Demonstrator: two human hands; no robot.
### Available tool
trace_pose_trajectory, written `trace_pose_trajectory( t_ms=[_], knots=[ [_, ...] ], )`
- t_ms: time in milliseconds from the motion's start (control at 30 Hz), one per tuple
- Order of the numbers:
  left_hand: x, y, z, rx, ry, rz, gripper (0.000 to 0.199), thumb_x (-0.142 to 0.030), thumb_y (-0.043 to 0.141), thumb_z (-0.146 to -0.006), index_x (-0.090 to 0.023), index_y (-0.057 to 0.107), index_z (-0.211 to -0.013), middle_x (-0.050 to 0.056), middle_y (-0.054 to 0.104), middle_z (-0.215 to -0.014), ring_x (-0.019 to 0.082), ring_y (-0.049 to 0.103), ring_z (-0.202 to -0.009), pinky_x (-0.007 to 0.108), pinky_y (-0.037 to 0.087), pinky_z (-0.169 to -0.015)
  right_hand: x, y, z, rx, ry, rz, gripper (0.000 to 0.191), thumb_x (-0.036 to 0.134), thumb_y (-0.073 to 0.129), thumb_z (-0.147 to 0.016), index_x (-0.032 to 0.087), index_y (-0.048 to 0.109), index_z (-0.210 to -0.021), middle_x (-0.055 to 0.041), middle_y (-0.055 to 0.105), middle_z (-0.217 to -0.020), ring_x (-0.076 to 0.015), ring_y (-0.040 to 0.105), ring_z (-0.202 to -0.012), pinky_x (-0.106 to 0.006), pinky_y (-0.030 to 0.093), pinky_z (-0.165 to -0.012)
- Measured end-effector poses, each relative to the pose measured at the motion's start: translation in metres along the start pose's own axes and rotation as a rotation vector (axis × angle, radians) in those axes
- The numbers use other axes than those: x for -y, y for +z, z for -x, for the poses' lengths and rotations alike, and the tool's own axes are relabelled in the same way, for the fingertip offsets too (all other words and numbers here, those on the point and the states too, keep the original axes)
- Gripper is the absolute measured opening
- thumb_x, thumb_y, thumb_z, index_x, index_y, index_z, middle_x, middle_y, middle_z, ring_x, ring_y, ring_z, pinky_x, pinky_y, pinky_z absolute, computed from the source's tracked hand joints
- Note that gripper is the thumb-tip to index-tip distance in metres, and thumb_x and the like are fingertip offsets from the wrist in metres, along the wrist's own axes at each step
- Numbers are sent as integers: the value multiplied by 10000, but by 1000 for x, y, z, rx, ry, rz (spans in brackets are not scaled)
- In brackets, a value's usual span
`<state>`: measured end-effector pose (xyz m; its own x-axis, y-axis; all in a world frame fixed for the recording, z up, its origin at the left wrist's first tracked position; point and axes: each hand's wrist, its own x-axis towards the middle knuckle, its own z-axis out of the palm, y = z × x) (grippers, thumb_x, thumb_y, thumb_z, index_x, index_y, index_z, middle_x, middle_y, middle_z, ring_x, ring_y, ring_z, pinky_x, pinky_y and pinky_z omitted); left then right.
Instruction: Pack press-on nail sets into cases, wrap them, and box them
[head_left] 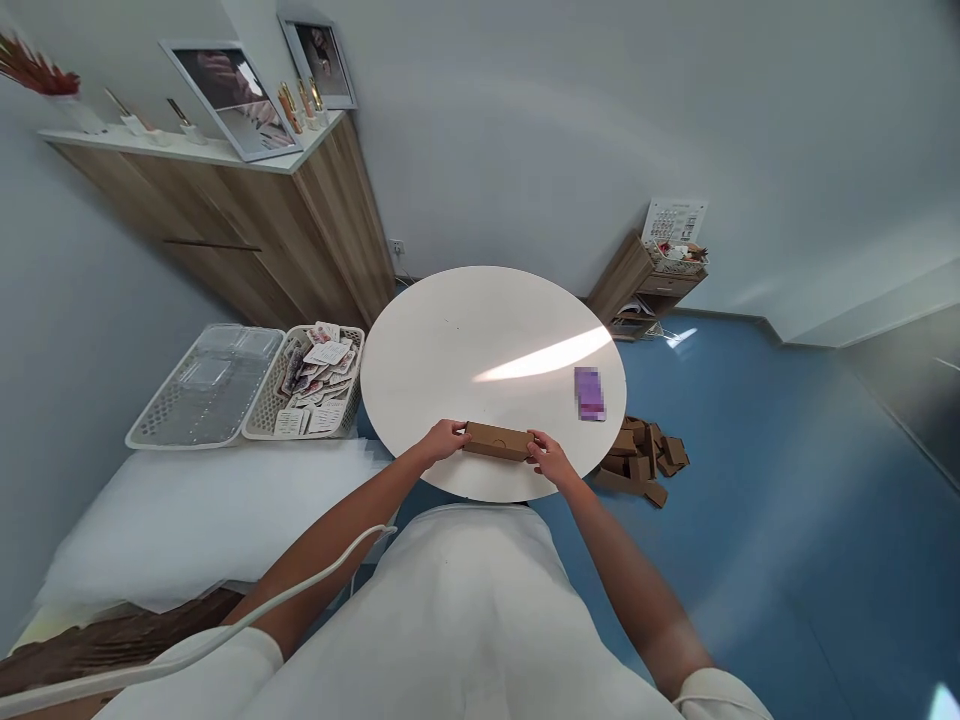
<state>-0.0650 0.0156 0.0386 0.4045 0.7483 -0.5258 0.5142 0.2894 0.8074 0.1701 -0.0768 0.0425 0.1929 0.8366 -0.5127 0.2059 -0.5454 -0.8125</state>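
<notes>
A long brown cardboard box [498,441] lies crosswise near the front edge of the round white table [450,345]. My left hand [444,440] grips its left end, thumb and fingers closed on the cardboard. At the opposite end my right hand [550,460] pinches the right edge of the same box. The box looks closed, with a small curved cut in the middle of its long side. To the right on the tabletop lies a blurred purple item [589,394], apart from both hands.
Left of the table, a white basket [251,425] holds many small printed packets, beside a clear-lidded basket [202,385]. Several brown boxes [637,455] are piled on the blue floor at right. A wooden cabinet [330,215] and a small shelf [622,275] stand behind. A white cable [315,578] crosses my left arm.
</notes>
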Motion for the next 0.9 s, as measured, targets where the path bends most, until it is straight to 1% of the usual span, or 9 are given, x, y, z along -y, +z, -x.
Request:
trace_pose_trajectory(
  t_ms=[67,167,300,400,533,633,700,800,900],
  knots=[
    [2,0,-1,5,8,12,428,-347,562,-693,-206,590,-1096,24,668,-857,159,606,-769,200,388,-536,0,1,0,-29,-13,-19,420,365,489,-747,280,505,-1158,-39,554,-1081,-129,598,-746,-247,462,-604],
    [7,0,-1,-7,65,5,422,-354,543,-711,-184,586,-1095,38,675,-903,171,610,-808,226,428,-610,0,5,1,-68,-43,-72,445,364,518,-720,250,530,-1150,-44,575,-1050,-140,593,-764,-271,479,-650],
    [11,4,0,-95,113,45,448,-337,561,-705,-174,544,-1122,64,658,-1008,189,601,-920,256,458,-724,-3,9,5,-105,-81,-174,477,393,537,-710,226,533,-1157,-65,574,-1089,-165,589,-833,-302,481,-714],
    [15,12,0,-121,144,107,460,-272,577,-692,-166,496,-1132,88,641,-1046,190,597,-957,285,470,-775,-5,10,9,-146,-100,-190,458,441,529,-719,239,551,-1129,-56,557,-1145,-188,556,-957,-309,465,-771],
    [22,31,-2,-122,182,135,411,-189,598,-649,-164,494,-1046,92,621,-1078,189,590,-989,307,476,-822,-14,10,12,-189,-104,-168,446,456,529,-724,252,539,-1119,-34,537,-1190,-195,495,-1076,-316,433,-845],
    [28,47,-3,-97,174,192,366,-160,592,-634,-159,493,-987,96,610,-1087,175,604,-956,298,476,-831,-24,9,15,-196,-113,-232,470,419,542,-727,232,497,-1156,-51,518,-1220,-182,490,-1095,-316,401,-904],
    [31,57,-4,-91,149,223,381,-146,590,-634,-155,486,-1000,107,596,-1106,169,601,-960,289,470,-837,-31,8,17,-195,-118,-270,497,388,553,-726,220,465,-1185,-64,497,-1248,-174,475,-1121,-306,386,-929],
    [33,65,-4,-86,73,203,490,-178,595,-657,-150,438,-1121,129,561,-1153,171,586,-983,282,466,-821,-38,6,20,-197,-84,-252,556,360,563,-720,217,406,-1234,-75,461,-1284,-168,458,-1146,-295,385,-932],
    [30,67,-6,-86,13,90,590,-275,581,-698,-144,368,-1232,150,519,-1198,183,588,-962,291,455,-808,-41,1,17,-236,20,-134,635,356,563,-715,199,338,-1287,-102,438,-1294,-180,470,-1127,-296,397,-906]
  ],
)
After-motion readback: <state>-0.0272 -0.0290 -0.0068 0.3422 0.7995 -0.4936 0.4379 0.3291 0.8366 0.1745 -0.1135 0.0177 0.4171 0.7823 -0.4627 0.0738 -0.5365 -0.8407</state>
